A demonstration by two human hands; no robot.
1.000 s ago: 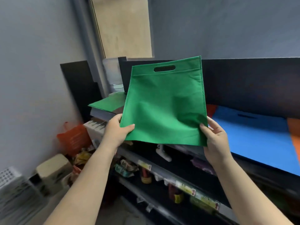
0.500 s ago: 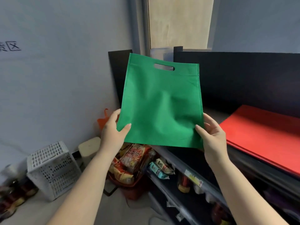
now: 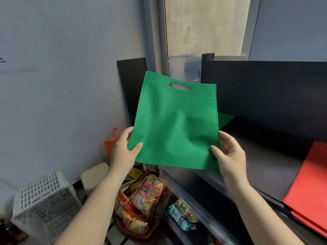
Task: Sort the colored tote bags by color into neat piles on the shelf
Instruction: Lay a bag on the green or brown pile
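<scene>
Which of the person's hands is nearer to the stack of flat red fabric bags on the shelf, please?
The right hand, gripping the green fabric tote bag's lower right corner, is nearer the red bag stack. The left hand holds the lower left corner, farther away.

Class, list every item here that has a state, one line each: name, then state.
green tote bag: held up flat, handle cut-out on top
left hand: pinching bag's lower left corner
right hand: pinching bag's lower right corner
red bags: piled flat on shelf
white crate: upright on floor
</scene>
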